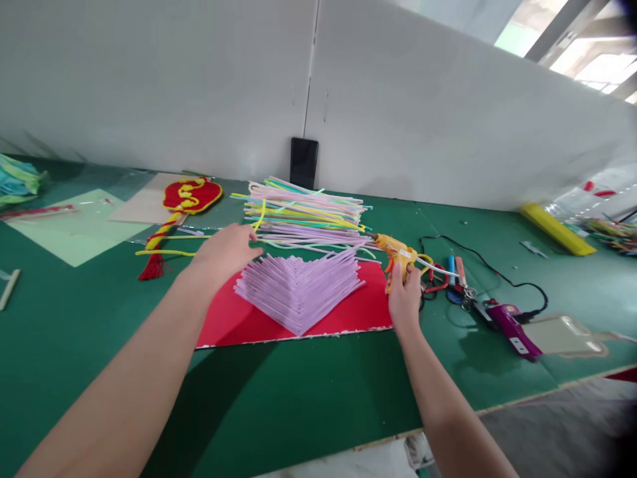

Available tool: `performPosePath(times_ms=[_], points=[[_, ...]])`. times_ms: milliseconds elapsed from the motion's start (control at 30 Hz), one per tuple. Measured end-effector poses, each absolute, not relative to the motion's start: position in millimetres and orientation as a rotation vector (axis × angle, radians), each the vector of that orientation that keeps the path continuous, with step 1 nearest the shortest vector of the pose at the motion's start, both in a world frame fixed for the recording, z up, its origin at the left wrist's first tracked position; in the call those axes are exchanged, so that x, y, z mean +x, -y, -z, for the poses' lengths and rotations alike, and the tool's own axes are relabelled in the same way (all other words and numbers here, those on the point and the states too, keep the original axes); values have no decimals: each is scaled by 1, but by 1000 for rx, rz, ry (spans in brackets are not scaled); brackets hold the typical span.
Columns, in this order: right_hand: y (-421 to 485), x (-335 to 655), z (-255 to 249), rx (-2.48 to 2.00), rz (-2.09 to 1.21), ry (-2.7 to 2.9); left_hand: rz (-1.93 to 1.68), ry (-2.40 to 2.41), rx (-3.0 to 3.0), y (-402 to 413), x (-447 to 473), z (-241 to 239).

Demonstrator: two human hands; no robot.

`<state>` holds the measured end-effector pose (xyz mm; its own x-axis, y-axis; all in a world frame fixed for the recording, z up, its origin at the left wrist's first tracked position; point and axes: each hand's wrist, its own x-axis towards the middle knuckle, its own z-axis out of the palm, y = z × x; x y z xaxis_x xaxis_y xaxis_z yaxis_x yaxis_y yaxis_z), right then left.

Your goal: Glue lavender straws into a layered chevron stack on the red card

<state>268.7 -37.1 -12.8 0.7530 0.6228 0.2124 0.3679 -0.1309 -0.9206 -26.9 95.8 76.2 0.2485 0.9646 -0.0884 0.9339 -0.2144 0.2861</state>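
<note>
My left hand [226, 249] hovers over the left end of a pile of pastel pipe cleaners [306, 212], thumb and index finger apart. A yellow pipe cleaner [166, 252] runs behind this hand; its contact with the fingers is hidden. In my right hand [405, 295] is a yellow hot glue gun [395, 247], nozzle toward the pile, with a white glue stick poking out at its back. Between the hands, a red board [338, 323] with a ragged white front edge carries lilac pipe cleaners [298, 289] laid in a pointed, heart-like shape.
A phone [303, 161] leans on the wall. Left lie a red-and-yellow fan-shaped craft [192, 196] and pale green paper [74, 222]. To the right are red-handled scissors [438, 279], a black cable [490, 265], a purple power strip [515, 332] and a yellow bundle [557, 229].
</note>
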Motion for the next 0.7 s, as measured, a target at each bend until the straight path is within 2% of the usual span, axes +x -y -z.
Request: performPosePath(times_ms=[133, 267, 467, 700], points=[[38, 264, 5, -1883, -180, 790, -542, -1214, 2478, -59, 14, -79], [42, 268, -8, -1993, -174, 846, -547, -752, 2491, -26, 56, -52], [63, 297, -16, -2101, -92, 1039, -584, -625, 2544, -15, 73, -11], [75, 318, -1, -2148, -88, 1149, -605, -654, 2418, -17, 72, -5]])
